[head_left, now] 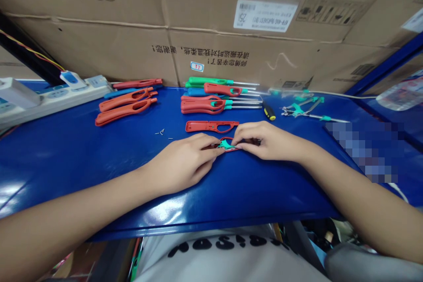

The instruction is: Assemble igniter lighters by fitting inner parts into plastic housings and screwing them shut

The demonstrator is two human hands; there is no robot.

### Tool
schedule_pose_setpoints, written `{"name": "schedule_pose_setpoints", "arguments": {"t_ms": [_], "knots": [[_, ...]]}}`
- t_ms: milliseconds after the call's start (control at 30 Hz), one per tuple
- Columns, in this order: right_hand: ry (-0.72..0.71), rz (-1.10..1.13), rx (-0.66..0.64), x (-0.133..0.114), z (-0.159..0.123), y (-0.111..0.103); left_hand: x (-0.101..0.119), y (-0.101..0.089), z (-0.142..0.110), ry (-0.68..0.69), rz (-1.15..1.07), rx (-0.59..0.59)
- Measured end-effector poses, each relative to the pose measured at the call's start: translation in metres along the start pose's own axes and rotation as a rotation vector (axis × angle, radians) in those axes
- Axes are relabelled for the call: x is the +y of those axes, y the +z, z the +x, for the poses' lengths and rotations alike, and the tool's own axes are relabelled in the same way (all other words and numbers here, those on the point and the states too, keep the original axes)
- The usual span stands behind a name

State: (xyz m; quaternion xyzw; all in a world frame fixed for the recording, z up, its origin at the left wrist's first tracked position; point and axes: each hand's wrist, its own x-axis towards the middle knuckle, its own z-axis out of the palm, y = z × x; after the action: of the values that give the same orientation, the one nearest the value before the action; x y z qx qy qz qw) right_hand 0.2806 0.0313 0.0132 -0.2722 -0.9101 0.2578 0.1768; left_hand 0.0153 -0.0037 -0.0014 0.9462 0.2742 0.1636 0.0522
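Both hands meet over a red lighter casing half (238, 148) lying low on the blue surface, with a green plastic trigger part (226, 144) set in it. The fingers of my left hand (190, 158) close on the left end of the casing and the green part, hiding much of them. Thumb and fingertips of my right hand (261, 141) pinch the right side of the same pieces. Just behind lies another red casing half (206, 126), its hollow side up, apart from the fingers. A few small screws (161, 131) are scattered left of it.
Several gas lighters with metal tubes (211, 104) lie in a row at the back. Orange casing halves (127, 112) are at left, beside a white power strip (72, 94). A black-and-yellow screwdriver (269, 111) and green inner parts (302, 108) lie right. A cardboard box (132, 48) stands behind.
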Motion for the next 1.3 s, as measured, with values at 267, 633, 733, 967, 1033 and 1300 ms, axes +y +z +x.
{"name": "schedule_pose_setpoints", "arguments": {"t_ms": [267, 633, 733, 967, 1033, 1300], "knots": [[-0.015, -0.026, 0.014, 0.0026, 0.0004, 0.0025, 0.0008, -0.0003, 0.0001, 0.007, 0.023, -0.010], [-0.015, -0.035, 0.031, -0.0001, 0.0015, 0.0039, 0.0010, 0.0005, -0.0001, 0.013, 0.041, -0.019], [-0.005, -0.041, 0.024, -0.0013, 0.0020, 0.0039, 0.0007, 0.0006, -0.0002, 0.014, 0.039, -0.015], [0.017, 0.015, 0.027, 0.0016, 0.0028, 0.0060, 0.0013, 0.0009, -0.0003, 0.012, 0.033, -0.019], [0.016, 0.019, 0.028, 0.0021, 0.0026, 0.0062, 0.0014, 0.0007, -0.0004, 0.011, 0.034, -0.020], [0.022, -0.030, 0.023, -0.0003, 0.0033, 0.0056, 0.0012, 0.0022, -0.0011, 0.015, 0.036, 0.002]]}}
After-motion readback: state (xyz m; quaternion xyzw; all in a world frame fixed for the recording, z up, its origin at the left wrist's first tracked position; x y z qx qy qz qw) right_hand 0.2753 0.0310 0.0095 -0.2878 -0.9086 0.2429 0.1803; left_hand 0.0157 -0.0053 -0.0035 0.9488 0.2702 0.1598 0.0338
